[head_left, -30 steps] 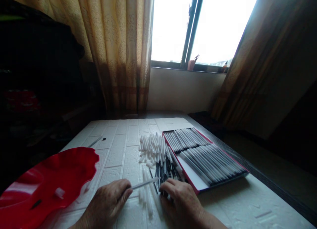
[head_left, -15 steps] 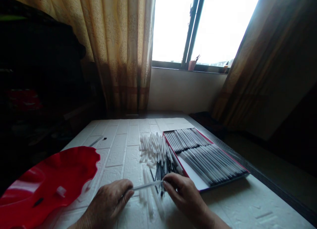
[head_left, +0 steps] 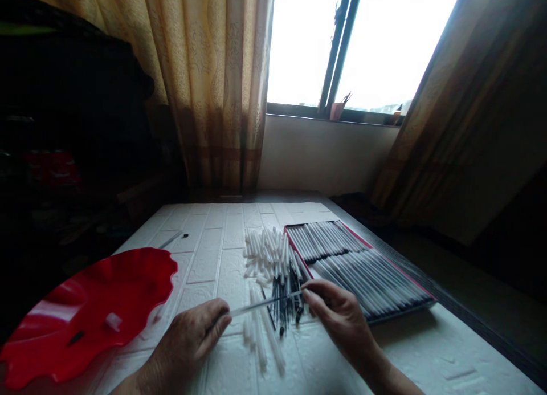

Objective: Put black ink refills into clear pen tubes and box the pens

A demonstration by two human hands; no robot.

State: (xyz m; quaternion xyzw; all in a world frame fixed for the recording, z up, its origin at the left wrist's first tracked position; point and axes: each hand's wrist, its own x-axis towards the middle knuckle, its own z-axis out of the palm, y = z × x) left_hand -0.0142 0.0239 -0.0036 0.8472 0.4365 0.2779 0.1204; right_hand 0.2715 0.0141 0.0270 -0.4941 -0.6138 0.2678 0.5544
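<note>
My left hand (head_left: 194, 335) is closed around the near end of a thin, translucent pen tube (head_left: 260, 305). The fingertips of my right hand (head_left: 335, 306) pinch the far end of the same slim piece. It stretches between both hands, slightly tilted up to the right; whether it is one part or two joined is too small to tell. Below it lie several loose clear tubes (head_left: 260, 343). Dark, thin pen-like sticks (head_left: 280, 312) lie just behind it, and a heap of short white tubes (head_left: 260, 249) sits beyond them.
Right of the heap, a shallow red-edged box (head_left: 305, 264) holds two rows of pen-like sticks (head_left: 371, 281). A red wavy-rimmed bowl (head_left: 141, 264) at the left contains a pale scrap and a dark bit. A single tube (head_left: 170, 239) lies behind it on the white brick-patterned table (head_left: 205, 255).
My right hand has moved right and up, away from my left, so more length shows between them. My left hand has barely moved. The whole view has shifted slightly.
</note>
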